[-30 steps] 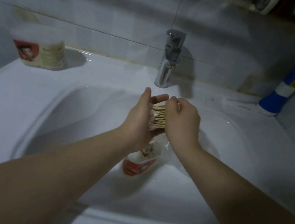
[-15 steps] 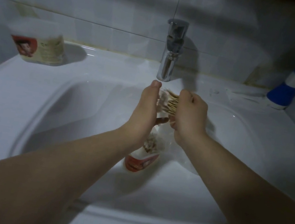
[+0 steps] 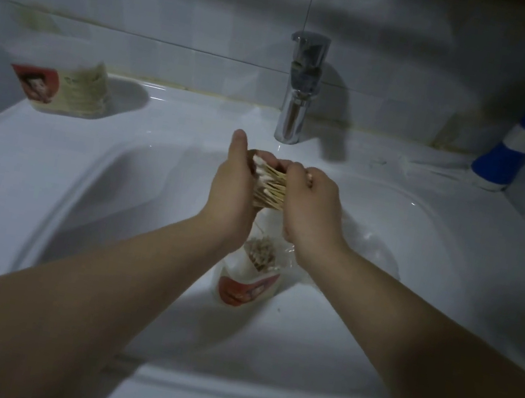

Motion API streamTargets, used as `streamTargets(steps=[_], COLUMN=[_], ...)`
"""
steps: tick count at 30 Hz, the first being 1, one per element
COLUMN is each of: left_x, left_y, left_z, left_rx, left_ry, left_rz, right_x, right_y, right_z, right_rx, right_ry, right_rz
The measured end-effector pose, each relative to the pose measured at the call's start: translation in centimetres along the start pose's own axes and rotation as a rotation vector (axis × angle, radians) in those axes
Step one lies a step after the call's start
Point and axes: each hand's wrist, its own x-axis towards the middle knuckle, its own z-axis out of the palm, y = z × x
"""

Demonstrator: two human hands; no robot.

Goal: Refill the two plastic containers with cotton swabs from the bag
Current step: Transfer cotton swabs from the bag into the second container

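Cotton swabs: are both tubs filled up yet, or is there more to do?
Looks about halfway. The container on the ledge looks packed with swabs. The left hand and the right hand together hold a bundle of swabs over the sink. The container in the basin stands open and only partly filled, so that bundle probably goes in next.

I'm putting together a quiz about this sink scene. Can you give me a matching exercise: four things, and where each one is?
1 swab bundle
2 open container
3 full container
4 blue bottle

a back right corner
b in the sink bowl
c between left hand and right hand
d on the left rim

Pairs: 1-c, 2-b, 3-d, 4-a
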Motion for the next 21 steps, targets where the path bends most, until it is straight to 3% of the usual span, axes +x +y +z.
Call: streamTargets(steps=[6,14,18,21], left_x=[-0.8,-1.0,-0.8,-0.3], left_y=[0.2,-0.2,0.1,0.1], left_z=[0.5,0.9,0.6,0.0], left_rx=[-0.009,0.185,0.233,0.463], left_ry=[-0.037,-0.041,-0.089,-0.114], left_rz=[-0.16,-0.081,-0.12,-0.07], right_x=[0.5,0.0,0.8,1.2], right_y=[0.5,0.5,0.6,1.1], right_z=[-0.7,0.2,-0.4,-0.8], right_rx=[-0.077,0.007,-0.046,-0.077], right_ry=[0.005,-0.017,-0.01,0.012], right_rz=[-0.091,0.017,-0.036,-0.106])
